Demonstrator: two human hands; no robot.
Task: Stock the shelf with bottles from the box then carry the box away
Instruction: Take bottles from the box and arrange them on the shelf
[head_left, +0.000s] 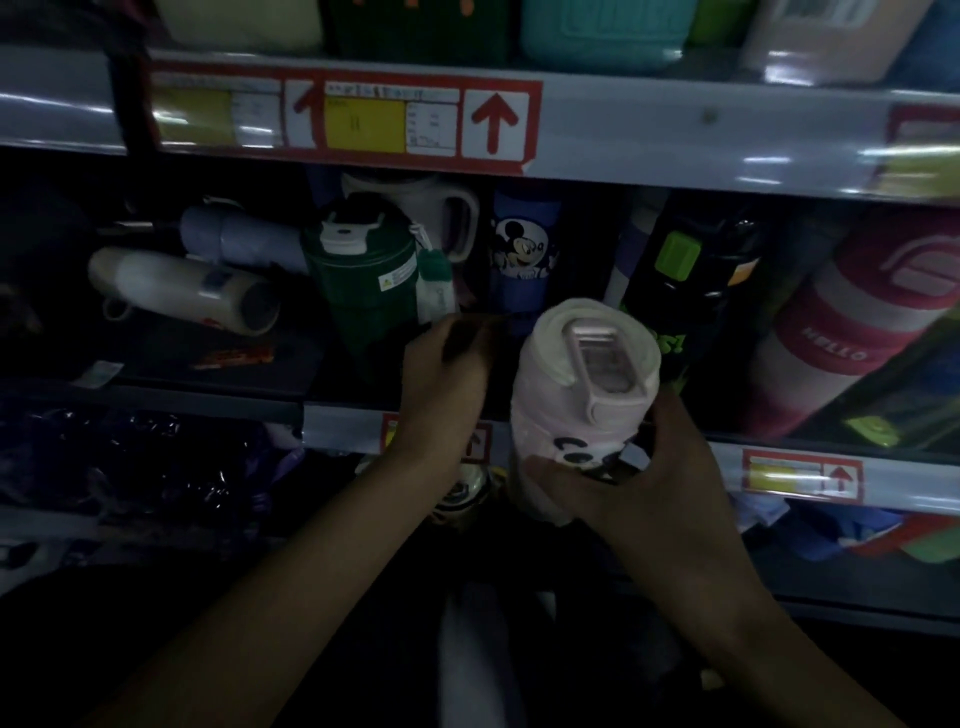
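My right hand (660, 478) grips a pale pink bottle (576, 395) with a flip lid, held upright in front of the middle shelf (343, 421). My left hand (441, 384) reaches into that shelf beside a dark green bottle (369, 291); its fingers are blurred and partly hidden, so whether they hold anything is unclear. Behind stand a blue cartoon-mouse bottle (524, 254) and a black bottle with a green button (691, 291). The box is not in sight.
A cream bottle (182, 291) and a lilac one (239, 239) lie on their sides at the shelf's left. A large red-and-white bottle (852, 332) leans at the right. The upper shelf edge (675, 135) carries price tags with red arrows. More goods fill the lower shelf.
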